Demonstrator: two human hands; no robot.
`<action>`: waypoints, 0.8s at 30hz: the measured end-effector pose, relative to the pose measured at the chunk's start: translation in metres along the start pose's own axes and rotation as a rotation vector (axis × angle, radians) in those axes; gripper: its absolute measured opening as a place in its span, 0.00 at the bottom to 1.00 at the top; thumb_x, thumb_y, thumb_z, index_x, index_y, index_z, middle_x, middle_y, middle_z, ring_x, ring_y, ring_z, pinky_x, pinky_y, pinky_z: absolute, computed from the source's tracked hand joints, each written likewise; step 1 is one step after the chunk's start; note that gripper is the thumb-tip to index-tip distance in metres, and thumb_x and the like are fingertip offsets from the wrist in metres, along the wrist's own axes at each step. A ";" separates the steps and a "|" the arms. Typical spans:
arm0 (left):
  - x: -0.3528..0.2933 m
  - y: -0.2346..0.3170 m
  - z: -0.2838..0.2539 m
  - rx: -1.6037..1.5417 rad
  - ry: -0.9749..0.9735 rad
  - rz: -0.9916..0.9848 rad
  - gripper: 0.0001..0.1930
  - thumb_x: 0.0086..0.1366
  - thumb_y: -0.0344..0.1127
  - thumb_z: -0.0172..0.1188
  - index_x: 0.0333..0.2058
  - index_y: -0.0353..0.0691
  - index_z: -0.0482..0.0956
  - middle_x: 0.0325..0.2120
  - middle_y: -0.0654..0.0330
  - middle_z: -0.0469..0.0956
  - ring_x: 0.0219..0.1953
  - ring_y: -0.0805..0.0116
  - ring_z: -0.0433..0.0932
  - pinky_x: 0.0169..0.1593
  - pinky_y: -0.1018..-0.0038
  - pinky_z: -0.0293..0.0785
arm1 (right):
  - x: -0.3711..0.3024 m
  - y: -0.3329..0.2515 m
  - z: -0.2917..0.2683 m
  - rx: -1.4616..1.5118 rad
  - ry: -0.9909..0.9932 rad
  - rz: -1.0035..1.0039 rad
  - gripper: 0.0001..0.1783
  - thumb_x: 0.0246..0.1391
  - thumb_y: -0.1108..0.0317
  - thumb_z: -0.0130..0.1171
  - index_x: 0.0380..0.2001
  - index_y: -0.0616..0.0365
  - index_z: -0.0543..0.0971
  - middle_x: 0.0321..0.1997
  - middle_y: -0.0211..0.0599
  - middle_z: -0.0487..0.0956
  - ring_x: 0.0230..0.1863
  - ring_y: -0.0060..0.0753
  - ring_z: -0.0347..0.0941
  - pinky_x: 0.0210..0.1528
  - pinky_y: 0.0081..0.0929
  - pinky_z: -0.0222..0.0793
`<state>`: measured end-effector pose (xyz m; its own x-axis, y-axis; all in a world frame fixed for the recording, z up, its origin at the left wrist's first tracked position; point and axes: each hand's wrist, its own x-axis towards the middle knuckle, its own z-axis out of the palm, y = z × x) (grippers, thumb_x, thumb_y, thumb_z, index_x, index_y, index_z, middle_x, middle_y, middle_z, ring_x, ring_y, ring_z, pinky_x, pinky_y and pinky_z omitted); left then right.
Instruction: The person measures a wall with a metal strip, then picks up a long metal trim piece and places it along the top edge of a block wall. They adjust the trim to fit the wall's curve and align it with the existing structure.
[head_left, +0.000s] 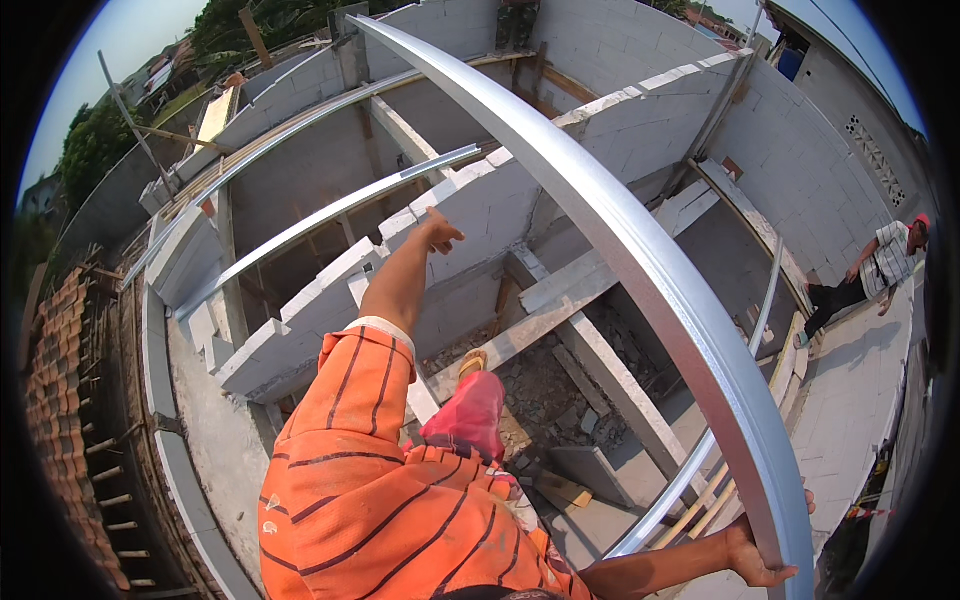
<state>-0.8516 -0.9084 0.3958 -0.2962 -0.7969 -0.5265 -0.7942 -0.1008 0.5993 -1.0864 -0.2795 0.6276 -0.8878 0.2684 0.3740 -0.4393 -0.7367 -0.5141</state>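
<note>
A long silvery metal channel (pixel 560 165) arcs across the view from the upper middle down to the lower right. Its near end rests in my right hand (pixel 760 550), the fingers wrapped round its lower edge. My left arm reaches forward in an orange striped sleeve. Nothing is in my left hand (pixel 437 232), its fingers loosely apart over the stepped top of a grey block wall (pixel 480 200). Close beyond that hand, a thinner metal channel (pixel 340 210) lies slanting across the walls. My sandalled foot (pixel 472 364) stands on a narrow concrete beam (pixel 530 330).
Below the beams lies a floor of rubble (pixel 540 400) and broken blocks. Another person in a red cap (pixel 888 258) sits on the wall at the right. More metal channels (pixel 665 500) lean at the lower right. A tiled roof (pixel 60 400) borders the left side.
</note>
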 end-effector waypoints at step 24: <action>0.229 0.259 -0.181 -0.274 0.988 0.980 0.59 0.51 0.39 0.69 0.64 0.33 0.27 0.63 0.38 0.39 0.66 0.46 0.46 0.66 0.52 0.50 | 0.041 0.194 0.242 -0.201 0.227 -0.020 0.44 0.53 0.51 0.53 0.59 0.76 0.52 0.63 0.65 0.54 0.66 0.58 0.50 0.68 0.57 0.43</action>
<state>-1.0295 -1.2251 0.5394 -0.0807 -0.6811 0.7277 -0.3262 0.7080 0.6264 -1.1748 -0.5619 0.7296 -0.8770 0.4298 0.2148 -0.4549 -0.5988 -0.6592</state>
